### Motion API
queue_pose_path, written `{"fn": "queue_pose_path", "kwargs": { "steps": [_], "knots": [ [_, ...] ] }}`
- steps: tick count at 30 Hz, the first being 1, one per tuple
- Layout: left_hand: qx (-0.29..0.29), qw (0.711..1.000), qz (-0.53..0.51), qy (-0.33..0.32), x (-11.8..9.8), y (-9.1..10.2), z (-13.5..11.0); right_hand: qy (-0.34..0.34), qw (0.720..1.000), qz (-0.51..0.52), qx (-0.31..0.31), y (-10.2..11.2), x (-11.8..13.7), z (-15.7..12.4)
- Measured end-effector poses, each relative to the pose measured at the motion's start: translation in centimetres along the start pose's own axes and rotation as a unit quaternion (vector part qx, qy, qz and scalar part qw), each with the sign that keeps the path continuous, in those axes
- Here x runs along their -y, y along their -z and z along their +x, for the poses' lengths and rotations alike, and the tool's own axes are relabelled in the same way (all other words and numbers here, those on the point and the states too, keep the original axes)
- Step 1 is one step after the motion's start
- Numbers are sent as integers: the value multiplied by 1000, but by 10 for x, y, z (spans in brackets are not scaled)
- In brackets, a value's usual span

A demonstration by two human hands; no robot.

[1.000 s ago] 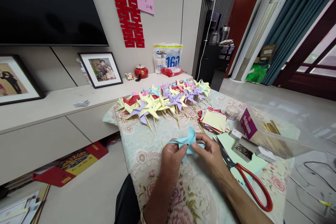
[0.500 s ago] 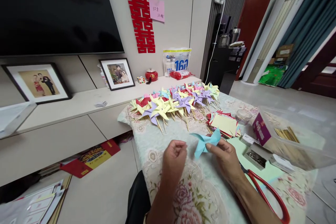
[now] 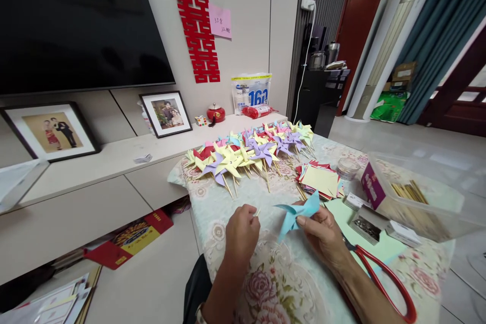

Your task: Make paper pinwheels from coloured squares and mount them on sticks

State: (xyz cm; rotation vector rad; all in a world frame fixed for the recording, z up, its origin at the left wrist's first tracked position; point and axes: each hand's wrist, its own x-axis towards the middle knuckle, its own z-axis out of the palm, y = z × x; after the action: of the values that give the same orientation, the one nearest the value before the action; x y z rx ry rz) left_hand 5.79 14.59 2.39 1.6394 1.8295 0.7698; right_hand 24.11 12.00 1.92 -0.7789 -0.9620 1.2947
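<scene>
My right hand (image 3: 322, 233) pinches a light blue paper pinwheel (image 3: 298, 211) just above the floral tablecloth (image 3: 273, 283). My left hand (image 3: 242, 230) is closed beside it, with the tip of a thin wooden stick (image 3: 257, 211) poking out between its fingers. The two hands are a short gap apart. Farther back on the table lies a row of several finished pinwheels (image 3: 248, 151) in yellow, purple, red and blue, their sticks pointing toward me.
A stack of coloured paper squares (image 3: 319, 180), a small round jar (image 3: 347, 167), a clear box of sticks (image 3: 413, 190), a small box of pins (image 3: 365, 227) and red-handled scissors (image 3: 383, 278) lie at the right. A low cabinet with framed photos (image 3: 166, 113) runs along the left wall.
Both hands first held the blue pinwheel together. My left hand let go and now pinches a stick, while my right hand keeps the pinwheel, shifted slightly right.
</scene>
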Motion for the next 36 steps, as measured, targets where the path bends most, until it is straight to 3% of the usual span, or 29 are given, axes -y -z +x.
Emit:
{"fn": "queue_pose_path", "kwargs": {
  "steps": [2,5,8,11,15,18,22,27,36],
  "knots": [
    [13,975,-221,26,-8,-3,-1,9,1000,-8,16,0,1,0],
    [41,867,-491,77,-29,-11,-1,30,999,-14,33,1,4,-1],
    [61,788,-605,96,-48,-22,-4,47,997,-40,42,5,6,-1],
    [60,753,-646,111,-55,-33,-9,53,994,-87,47,10,7,-1],
    [86,744,-657,83,-48,-41,-14,119,978,-151,77,9,14,-1],
    [105,753,-648,44,-41,-45,-12,210,948,-215,100,6,24,-1],
    [100,773,-626,31,-37,-48,-9,281,906,-305,80,4,32,-2],
    [120,762,-636,23,-42,-48,-15,314,878,-359,30,7,31,-3],
    [124,786,-606,-15,-49,-44,-24,320,871,-373,-2,6,30,-4]
  ]
}}
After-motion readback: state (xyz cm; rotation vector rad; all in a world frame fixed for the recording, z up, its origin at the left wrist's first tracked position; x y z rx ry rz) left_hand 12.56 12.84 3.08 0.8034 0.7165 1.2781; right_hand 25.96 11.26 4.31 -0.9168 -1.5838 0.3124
